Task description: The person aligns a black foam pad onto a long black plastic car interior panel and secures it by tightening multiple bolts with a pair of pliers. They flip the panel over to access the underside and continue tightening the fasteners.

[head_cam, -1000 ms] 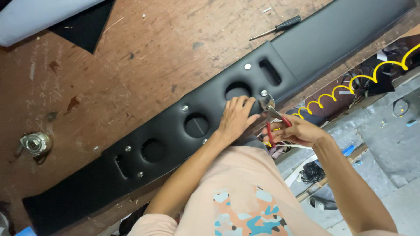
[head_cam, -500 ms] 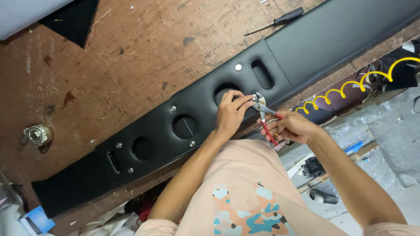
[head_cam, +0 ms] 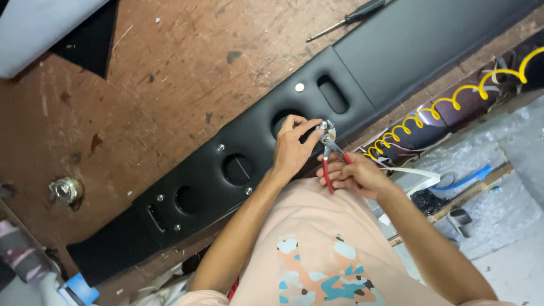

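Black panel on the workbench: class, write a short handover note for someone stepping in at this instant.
Left hand: fingertips pinch a small silver fastener at the near edge of the black panel.
Right hand: grips red-handled pliers, jaws closed at that fastener.
Panel lies diagonally across the brown workbench; a screwdriver lies beyond it.
Done: several silver fasteners already sit in the panel.
Left: the one in the pliers looks unfinished.

screwdriver [head_cam: 347,20], yellow coiled hose [head_cam: 453,102], wooden bench [head_cam: 170,85]
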